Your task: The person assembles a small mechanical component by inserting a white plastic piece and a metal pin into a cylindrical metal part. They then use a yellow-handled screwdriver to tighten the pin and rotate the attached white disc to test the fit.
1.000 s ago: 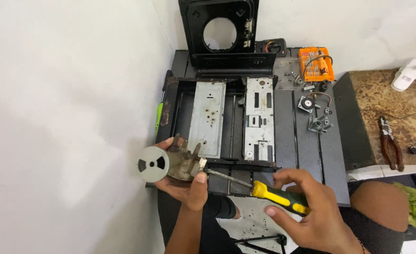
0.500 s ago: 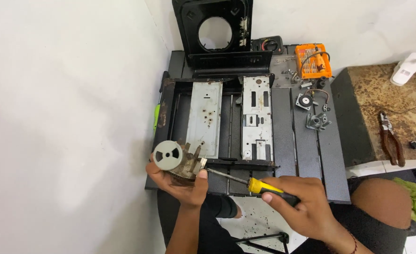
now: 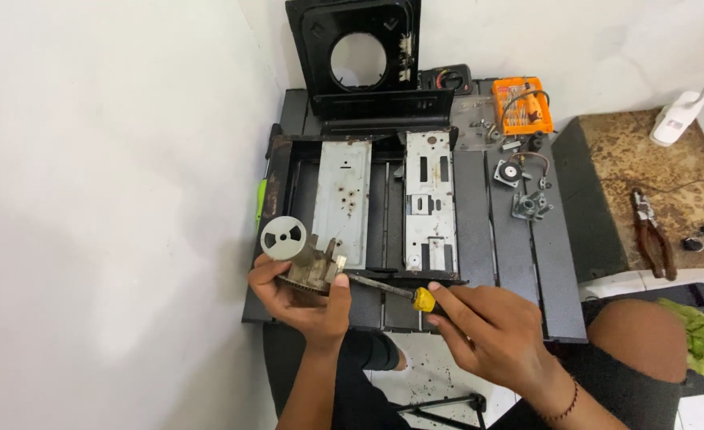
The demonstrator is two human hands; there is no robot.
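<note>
My left hand (image 3: 302, 296) grips a small rusty metal part with a round grey wheel (image 3: 283, 238) on its upper left end. My right hand (image 3: 491, 330) holds a yellow-handled screwdriver (image 3: 422, 299); its dark shaft runs left and its tip meets the metal part near my left thumb. Both hands hover over the front edge of a black slatted table (image 3: 543, 263). Just behind them lies an opened black metal chassis (image 3: 284, 187) with two grey plates inside.
A black panel with a round hole (image 3: 361, 57) leans on the wall. An orange bit case (image 3: 523, 105) and small metal parts (image 3: 527, 203) lie at the right. Pliers (image 3: 656, 243) rest on a rusty side table (image 3: 630, 171). A white wall stands at the left.
The view has shifted slightly. My left hand turned the part so the wheel points up and left. My right hand slid up the screwdriver handle and the tip reached the part.
</note>
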